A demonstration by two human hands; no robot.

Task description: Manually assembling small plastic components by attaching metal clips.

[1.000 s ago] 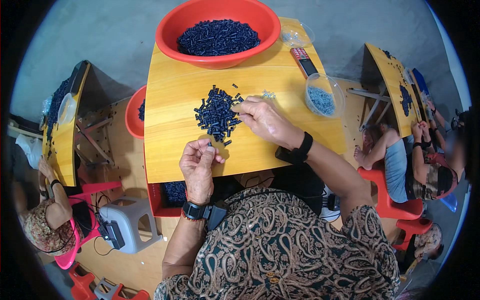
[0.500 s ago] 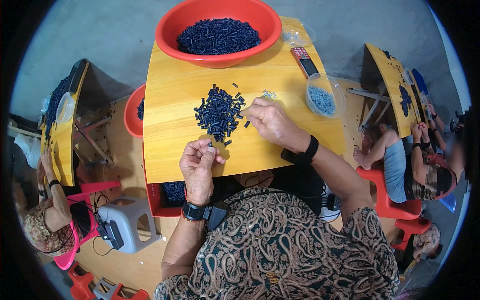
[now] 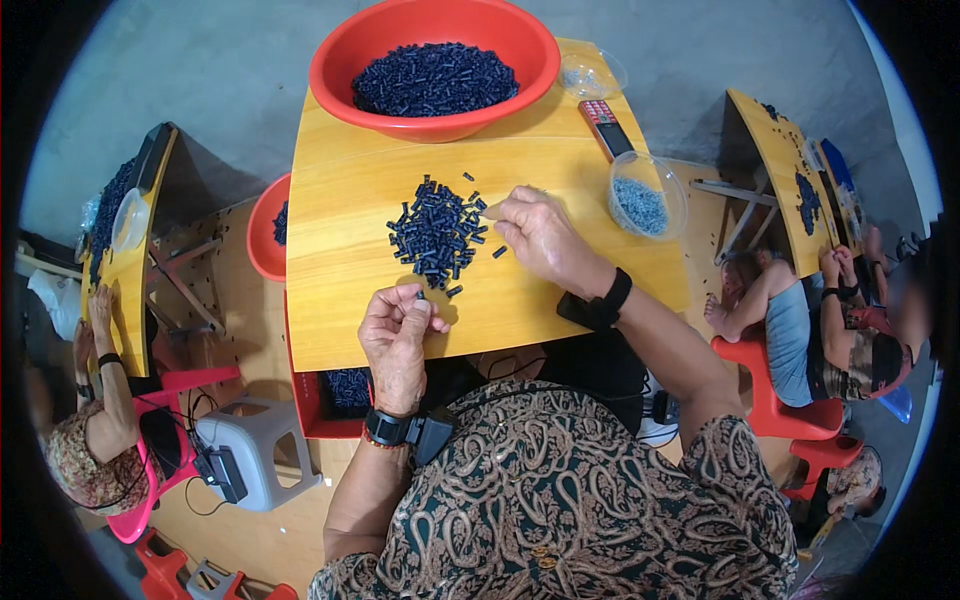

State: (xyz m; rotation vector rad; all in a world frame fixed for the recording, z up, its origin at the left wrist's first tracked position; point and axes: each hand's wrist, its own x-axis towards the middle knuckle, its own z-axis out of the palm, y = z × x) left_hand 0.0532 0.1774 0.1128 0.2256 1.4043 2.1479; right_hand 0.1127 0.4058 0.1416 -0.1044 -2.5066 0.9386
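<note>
My left hand [image 3: 394,340] is closed near the front edge of the yellow table [image 3: 335,260], pinching a small dark plastic piece [image 3: 420,295] between thumb and forefinger. Just beyond it lies a loose heap of small dark cylindrical pieces [image 3: 432,235]. At the heap's right side my right hand [image 3: 545,240] hovers in a pinch, thumb and forefinger together. Whatever those fingertips hold is too small to make out. A single dark piece [image 3: 501,252] lies beside the right hand, apart from the heap. To the right stands a clear tub of small silvery parts [image 3: 640,205].
A large red basin [image 3: 435,125] of dark pieces stands at the table's far side. Beyond the tub are a red-and-black phone [image 3: 607,128] and a clear shallow dish [image 3: 592,75]. Another red basin [image 3: 268,250] sits lower left. Other people work at tables on both sides.
My right hand has shifted slightly up and now covers the small silvery bits that showed beyond it. My left hand keeps its pinch in nearly the same place.
</note>
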